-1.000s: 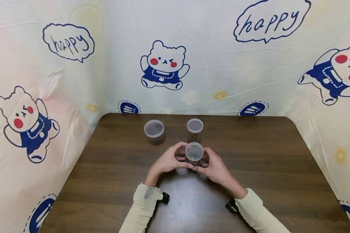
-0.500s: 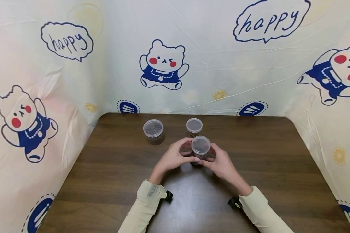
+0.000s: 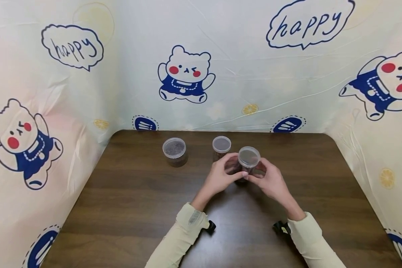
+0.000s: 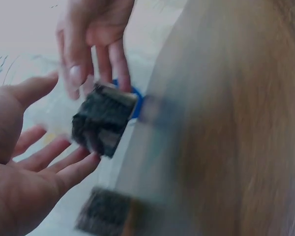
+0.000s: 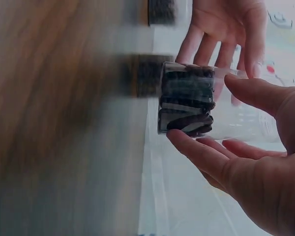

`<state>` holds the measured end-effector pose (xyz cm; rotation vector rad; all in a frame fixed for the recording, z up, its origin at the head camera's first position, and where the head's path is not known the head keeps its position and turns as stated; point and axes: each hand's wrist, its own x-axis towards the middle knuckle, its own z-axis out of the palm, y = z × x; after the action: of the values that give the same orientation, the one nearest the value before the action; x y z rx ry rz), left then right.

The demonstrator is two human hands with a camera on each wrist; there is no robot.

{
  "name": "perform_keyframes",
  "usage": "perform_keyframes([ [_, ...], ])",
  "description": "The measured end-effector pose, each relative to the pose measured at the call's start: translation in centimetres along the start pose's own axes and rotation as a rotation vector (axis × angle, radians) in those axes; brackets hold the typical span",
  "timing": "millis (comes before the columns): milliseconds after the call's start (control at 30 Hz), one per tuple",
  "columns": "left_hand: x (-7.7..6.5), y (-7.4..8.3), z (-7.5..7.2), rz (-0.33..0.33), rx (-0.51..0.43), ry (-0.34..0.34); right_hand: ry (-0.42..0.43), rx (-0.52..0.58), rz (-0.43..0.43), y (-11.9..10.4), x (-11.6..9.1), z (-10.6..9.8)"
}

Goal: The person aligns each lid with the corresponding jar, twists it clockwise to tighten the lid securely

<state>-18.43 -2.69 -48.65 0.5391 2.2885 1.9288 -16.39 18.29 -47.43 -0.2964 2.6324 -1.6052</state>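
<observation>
A tall clear jar [image 3: 249,157] with a translucent lid is held upright between both hands. Dark, elongated pieces [image 5: 187,103] fill its lower part in the right wrist view; the upper part is see-through. My left hand [image 3: 220,175] grips its left side, and my right hand [image 3: 272,180] curves round its right side. The thumbs meet at the front of the jar. From the right wrist, the jar's base shows slightly above the tabletop. Just left of it stands a narrow jar [image 3: 221,145] with brown contents, its lower part hidden by my left hand.
A wide, low jar [image 3: 175,152] with dark contents stands farther left near the back of the brown wooden table [image 3: 137,208]. Printed fabric [image 3: 241,74] with cartoon bears hangs behind the table and along both sides.
Both hands have carried the held jar to the right and toward the back, from in front of the narrow jar to its right. The other two jars stay where they stood.
</observation>
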Motion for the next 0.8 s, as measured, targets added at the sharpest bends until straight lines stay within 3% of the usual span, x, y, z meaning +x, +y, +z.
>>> perform_keyframes([
  [133,1.2,-0.3,1.8,0.006,-0.022,0.013,0.007,-0.041,0.035,0.9,0.2,-1.7],
  [333,3.0,-0.7,3.2,0.001,0.012,0.002,0.038,-0.076,0.062,2.0,0.7,-3.3],
  [800,6.4,-1.4,5.7,-0.024,0.201,-0.035,0.073,-0.132,0.089,4.6,2.7,-5.3],
])
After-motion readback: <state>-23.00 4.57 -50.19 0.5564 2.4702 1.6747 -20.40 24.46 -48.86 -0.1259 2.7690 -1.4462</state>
